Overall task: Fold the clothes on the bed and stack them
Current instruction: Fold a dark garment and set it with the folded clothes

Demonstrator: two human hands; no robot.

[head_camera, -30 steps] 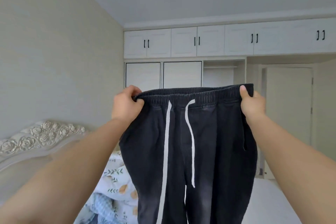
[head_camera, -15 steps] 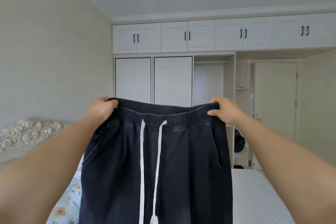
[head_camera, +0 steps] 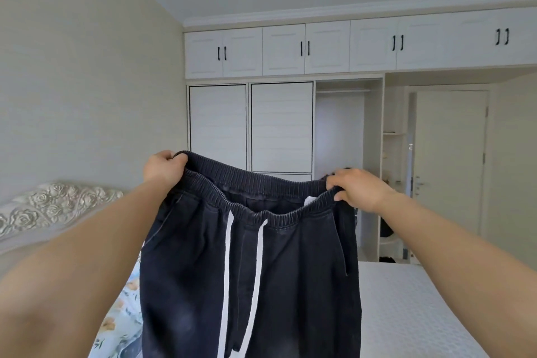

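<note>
A pair of dark navy trousers (head_camera: pixel 296 276) with an elastic waistband and two white drawstrings hangs in the air in front of me, legs running out of the frame at the bottom. My left hand (head_camera: pixel 164 167) grips the left end of the waistband. My right hand (head_camera: pixel 359 189) pinches the right end, a little lower. The waistband sags open between them, so the inside of the back shows. Below lies the bed (head_camera: pixel 406 308) with a white quilted cover.
A floral blue quilt (head_camera: pixel 122 317) lies on the bed's left side beside a carved headboard (head_camera: pixel 55 203). White wardrobes (head_camera: pixel 250 125) fill the far wall, with an open niche and a closed door (head_camera: pixel 450 160) to the right.
The trousers have come lower in view and the waistband has gone slack and opened between my hands. My right hand has dropped slightly below my left.
</note>
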